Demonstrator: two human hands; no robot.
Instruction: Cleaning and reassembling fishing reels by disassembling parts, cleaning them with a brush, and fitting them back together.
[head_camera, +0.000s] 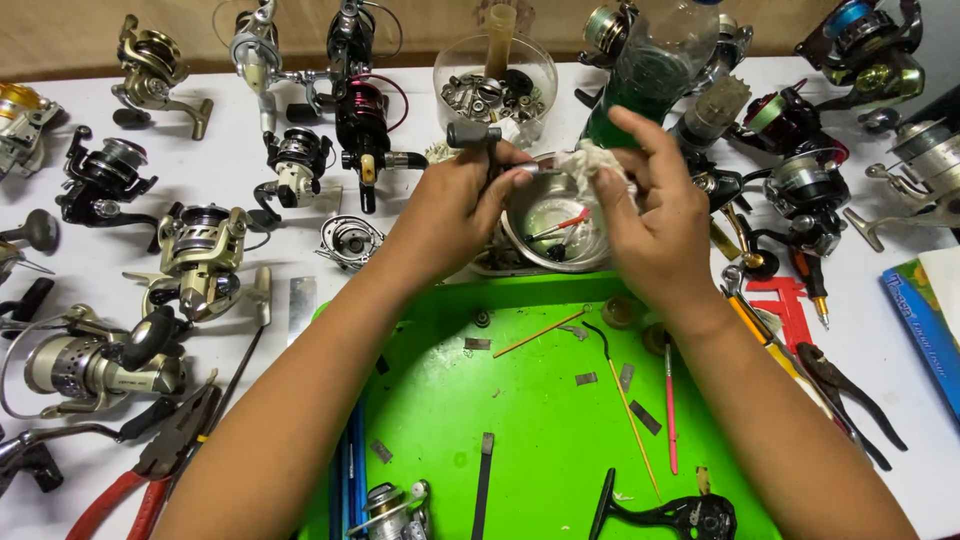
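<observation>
Left hand (455, 205): held above the bowl at about 11 o'clock of the tray; fingers curled and pressed together around a reel handle (478, 137), the dark knob standing out above the knuckles.
Right hand (655, 215): held at about 1 o'clock of the tray; thumb and fingers pinched on a rag (590, 163), index finger raised over it.
Handle: its metal arm is run from the left fist toward 3 o'clock into the rag; the rag is pressed against it, so the far end is hidden.
Rag: whitish, crumpled, located between the two hands, just above the bowl.
Bowl (555, 262): round metal, seen under the hands at 12 o'clock of the tray; small red-tipped tools are lying in it.
Tray (540, 420): green, placed under the forearms; thin sticks, small metal strips and a black reel part are scattered on it.
Tub (495, 80): clear, filled with small metal parts, at 12 o'clock beyond the left hand.
Bottle (655, 65): clear with green liquid, beyond the right hand at 1 o'clock.
Reels (200, 260): many, spread over the white table from 9 to 3 o'clock.
Pliers (150, 470): red-handled, at 8 o'clock of the tray.
</observation>
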